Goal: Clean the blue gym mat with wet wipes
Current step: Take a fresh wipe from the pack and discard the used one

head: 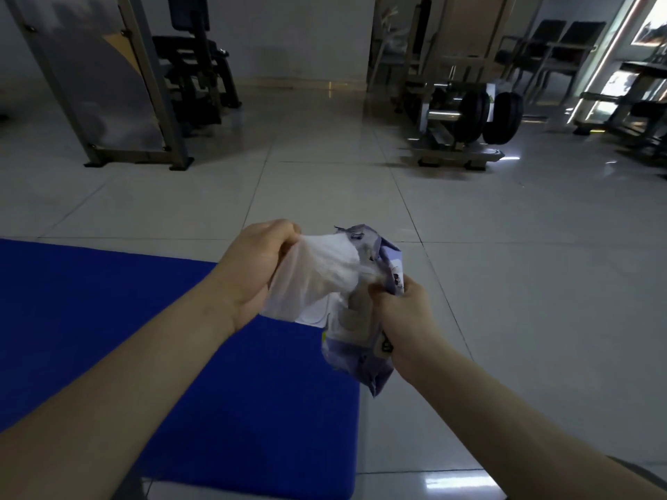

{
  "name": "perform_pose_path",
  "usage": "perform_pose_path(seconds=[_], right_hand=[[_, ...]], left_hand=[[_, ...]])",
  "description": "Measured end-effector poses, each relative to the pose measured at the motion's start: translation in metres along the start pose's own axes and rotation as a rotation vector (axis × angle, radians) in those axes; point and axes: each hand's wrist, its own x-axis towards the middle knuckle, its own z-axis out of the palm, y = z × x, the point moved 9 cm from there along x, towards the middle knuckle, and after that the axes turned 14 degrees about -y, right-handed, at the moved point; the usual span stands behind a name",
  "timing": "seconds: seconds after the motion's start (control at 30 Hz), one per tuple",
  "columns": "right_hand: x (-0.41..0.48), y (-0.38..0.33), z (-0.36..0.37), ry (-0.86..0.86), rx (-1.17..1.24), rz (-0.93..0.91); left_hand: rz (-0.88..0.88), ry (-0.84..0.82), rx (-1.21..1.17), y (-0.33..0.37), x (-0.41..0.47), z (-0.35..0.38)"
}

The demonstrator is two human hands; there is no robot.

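Note:
The blue gym mat (90, 312) lies flat on the tiled floor, filling the lower left of the head view. Above its right edge my right hand (404, 315) grips a crumpled purple-and-white pack of wet wipes (361, 351). A white wet wipe (317, 276) stretches from the pack's opening to the left. My left hand (252, 261) pinches the wipe's far end, its fingers curled round the cloth. The wipe still joins the pack.
Pale glossy floor tiles (505, 283) spread ahead and to the right. A grey metal machine frame (119, 102) stands at the back left, a weight machine with black plates (480, 117) at the back right, and chairs (556, 48) beyond it.

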Motion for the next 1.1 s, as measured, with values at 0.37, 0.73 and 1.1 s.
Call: perform_pose_path(seconds=[0.37, 0.73, 1.1], right_hand=[[0.003, -0.004, -0.003, -0.075, 0.248, 0.05], [-0.003, -0.017, 0.017, -0.258, 0.352, -0.012], [0.003, -0.014, 0.006, -0.133, 0.194, -0.047]], left_hand=[[-0.028, -0.232, 0.849, -0.03, 0.006, 0.028], [0.065, -0.106, 0.669, -0.028, 0.014, 0.029], [0.081, 0.059, 0.714, -0.03, 0.015, 0.022]])
